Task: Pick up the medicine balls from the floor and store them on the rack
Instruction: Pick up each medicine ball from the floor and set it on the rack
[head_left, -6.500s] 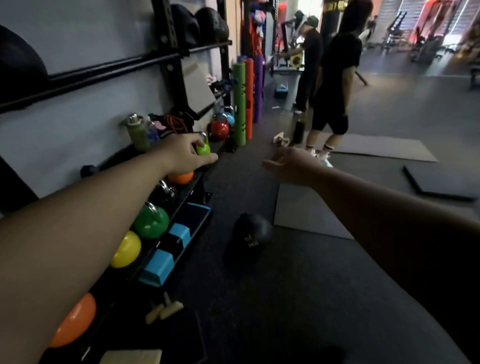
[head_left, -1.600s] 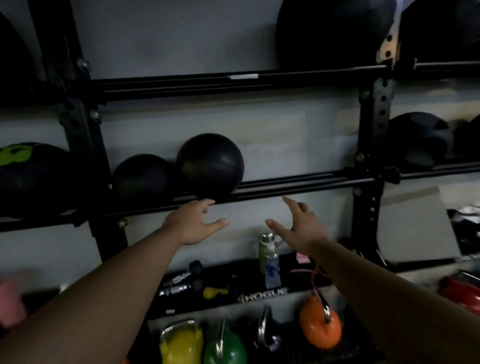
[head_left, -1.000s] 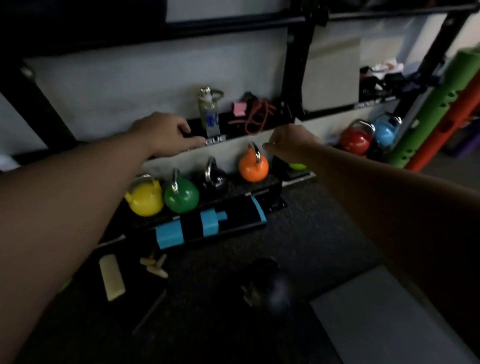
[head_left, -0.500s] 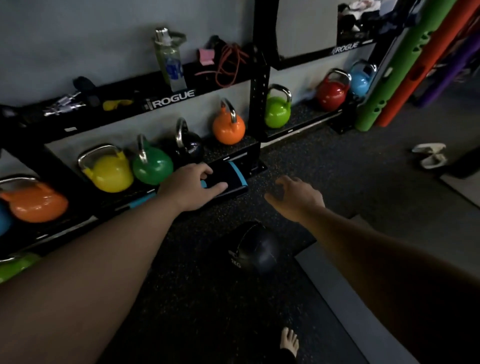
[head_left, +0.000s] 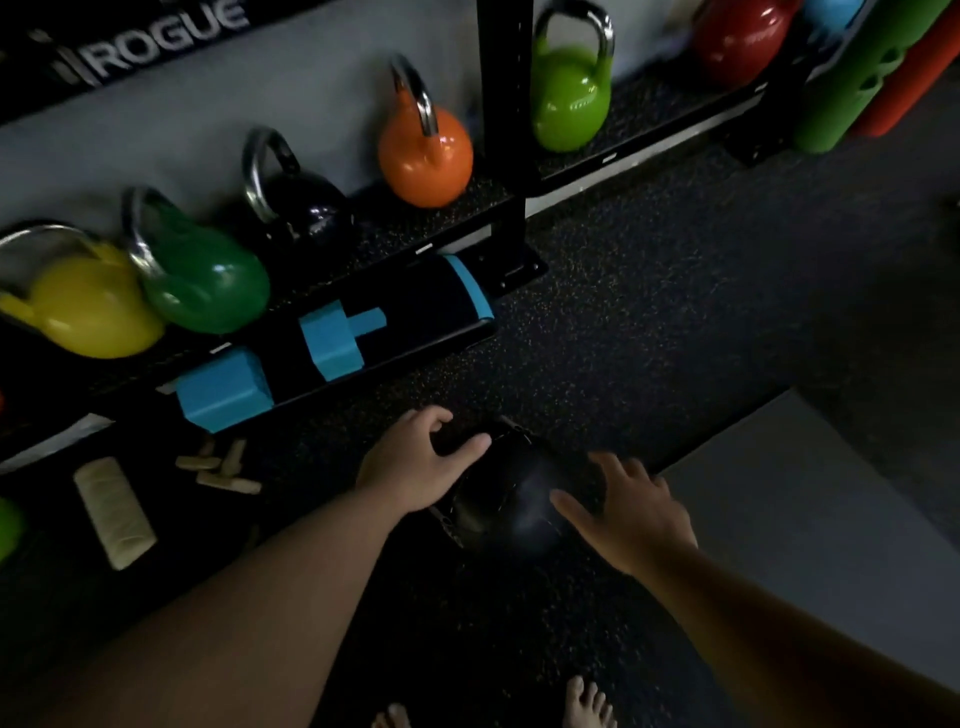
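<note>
A black medicine ball (head_left: 506, 506) lies on the dark rubber floor in front of the rack (head_left: 501, 130). My left hand (head_left: 415, 465) hovers over the ball's left side, fingers spread, and my right hand (head_left: 631, 512) reaches in at its right side, fingers apart. I cannot tell whether either palm touches the ball. The rack's upper rails are out of view; only its black upright and lowest shelf show.
Kettlebells line the lowest shelf: yellow (head_left: 83, 306), green (head_left: 202, 280), black (head_left: 298, 208), orange (head_left: 423, 150), lime (head_left: 569, 98), red (head_left: 737, 36). A black and blue bench pad (head_left: 332, 338) lies below. Wooden pegs (head_left: 221, 470), a grey mat (head_left: 810, 525) and my bare toes (head_left: 584, 706) are nearby.
My view dropped from the rack shelves to the floor. Both hands came down and closed in on either side of the black ball.
</note>
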